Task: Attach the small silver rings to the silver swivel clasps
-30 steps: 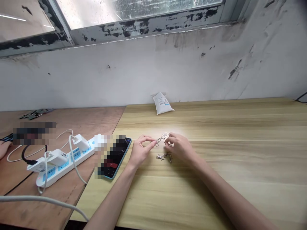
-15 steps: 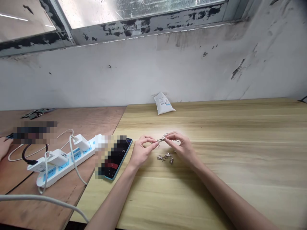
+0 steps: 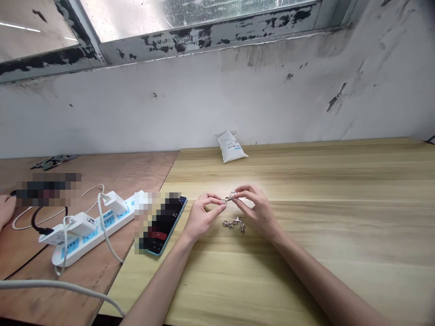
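Over the pale wooden table, my left hand (image 3: 201, 218) pinches a small silver key ring (image 3: 224, 201) between thumb and fingertips. My right hand (image 3: 258, 212) is closed at thumb and forefinger on a silver metal clasp (image 3: 232, 195) that meets the ring. Fingertips cover part of both pieces, and whether they are linked I cannot tell. Just below the hands, several more silver rings and clasps (image 3: 234, 223) lie in a small loose cluster on the tabletop.
Left of my left hand lies a lit phone (image 3: 166, 233), partly blurred out. Beyond it a white power strip (image 3: 98, 231) holds chargers and cables. A white plastic packet (image 3: 232, 148) sits near the wall. Another person's hand (image 3: 6, 209) shows at the left edge.
My fingertips have drawn slightly closer together around the metal pieces, and my right-hand fingers have shifted a little. The cluster on the table stays put.
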Available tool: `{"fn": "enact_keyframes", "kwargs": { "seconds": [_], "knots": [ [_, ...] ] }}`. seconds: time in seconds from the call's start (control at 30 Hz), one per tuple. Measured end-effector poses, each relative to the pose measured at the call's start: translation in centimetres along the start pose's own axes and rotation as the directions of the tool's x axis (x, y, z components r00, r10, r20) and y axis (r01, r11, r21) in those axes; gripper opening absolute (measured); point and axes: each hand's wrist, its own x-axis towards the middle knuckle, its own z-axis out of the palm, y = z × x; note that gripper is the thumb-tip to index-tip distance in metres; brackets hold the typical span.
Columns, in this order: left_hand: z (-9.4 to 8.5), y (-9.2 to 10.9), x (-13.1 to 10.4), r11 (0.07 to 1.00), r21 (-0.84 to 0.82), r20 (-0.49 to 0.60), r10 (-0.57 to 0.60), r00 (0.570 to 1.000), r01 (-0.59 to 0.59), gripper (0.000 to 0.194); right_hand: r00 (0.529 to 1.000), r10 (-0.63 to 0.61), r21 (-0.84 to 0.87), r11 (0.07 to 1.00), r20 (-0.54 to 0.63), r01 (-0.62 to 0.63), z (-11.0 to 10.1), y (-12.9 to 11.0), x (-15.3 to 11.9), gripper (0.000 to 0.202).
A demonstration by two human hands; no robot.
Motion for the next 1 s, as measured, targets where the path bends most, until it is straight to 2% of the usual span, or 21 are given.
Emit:
{"fn": "enact_keyframes", "kwargs": {
  "seconds": [0.17, 0.33, 0.87, 1.0],
  "knots": [
    [0.0, -0.4, 0.1, 1.000, 0.007, -0.058, 0.011, 0.998, -0.011, 0.011, 0.996, 0.074, 0.128, 0.989, 0.044, -0.079, -0.4, -0.4, 0.3, 0.016],
    [-0.1, -0.5, 0.2, 1.000, -0.006, -0.072, 0.019, 0.997, -0.020, 0.011, 0.990, 0.129, 0.219, 0.966, 0.050, -0.137, -0.4, -0.3, 0.3, 0.020],
    [0.0, -0.3, 0.0, 0.999, 0.004, -0.045, 0.043, 0.998, -0.043, 0.010, 0.964, 0.211, 0.280, 0.927, 0.159, -0.249, -0.3, -1.2, -0.1, 0.023],
    [-0.1, -0.1, 0.0, 0.999, 0.007, -0.010, 0.034, 0.999, -0.034, 0.011, 0.975, 0.185, 0.215, 0.954, 0.119, -0.207, -0.1, -1.0, -0.1, 0.022]
  ]
}}
